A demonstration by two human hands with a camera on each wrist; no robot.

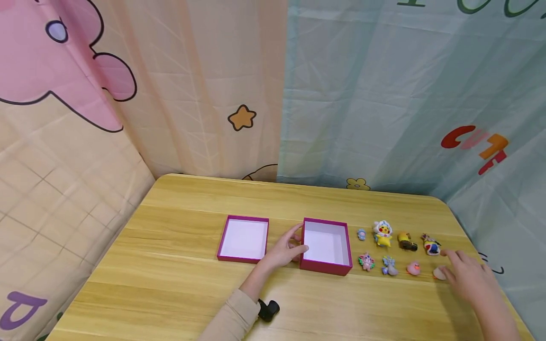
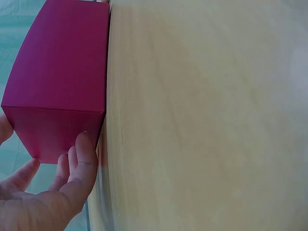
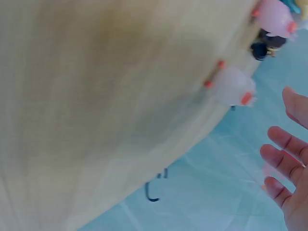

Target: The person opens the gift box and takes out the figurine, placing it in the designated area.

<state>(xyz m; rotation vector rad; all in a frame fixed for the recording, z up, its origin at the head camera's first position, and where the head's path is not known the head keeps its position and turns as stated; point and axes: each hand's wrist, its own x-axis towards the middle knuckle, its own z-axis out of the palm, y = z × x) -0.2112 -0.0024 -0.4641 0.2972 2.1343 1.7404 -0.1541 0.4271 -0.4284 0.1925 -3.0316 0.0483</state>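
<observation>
My left hand point(image 1: 283, 251) is at the left wall of an open magenta box point(image 1: 326, 271) with a white inside. Its thumb laps over the rim while the other fingers lie along the outer wall, holding the box. The left wrist view shows fingertips against the box's side point(image 2: 57, 130). My right hand point(image 1: 467, 274) hovers over the table's right end with fingers spread, holding nothing. Closest to it is a small white duck figure point(image 3: 233, 86) with orange beak and feet, apart from the fingers in the right wrist view. A pink duck point(image 1: 413, 268) stands left of it.
The shallow magenta-rimmed lid point(image 1: 243, 239) lies left of the box. More small figures stand in two rows, among them a yellow one with a white hood point(image 1: 383, 233) and a grey-blue one point(image 1: 389, 266). Curtains hang behind the wooden table point(image 1: 192, 203).
</observation>
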